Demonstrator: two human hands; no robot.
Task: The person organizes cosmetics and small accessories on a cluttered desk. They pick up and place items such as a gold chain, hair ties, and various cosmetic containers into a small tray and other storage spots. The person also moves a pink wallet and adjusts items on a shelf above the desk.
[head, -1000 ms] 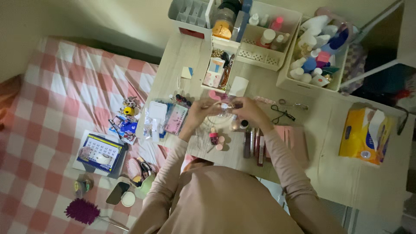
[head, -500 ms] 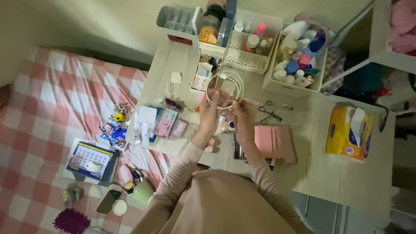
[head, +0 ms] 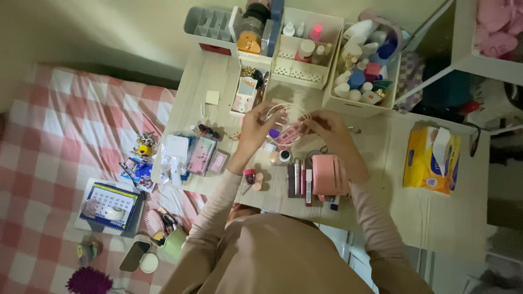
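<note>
Cluttered and pale, the counter (head: 436, 218) sits beside a checked bed (head: 71, 136), with bins (head: 305, 73) of bottles along its back edge. Both hands hold a coiled white cable (head: 289, 117) just above the counter: left hand (head: 256, 128) pinches one side, right hand (head: 329, 128) the other, which keeps the loops together. A pink wallet (head: 329, 174) lies just below.

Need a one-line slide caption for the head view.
Both hands, left hand and right hand, hold a coiled white cable above a cluttered desk beside a pink wallet.
</note>
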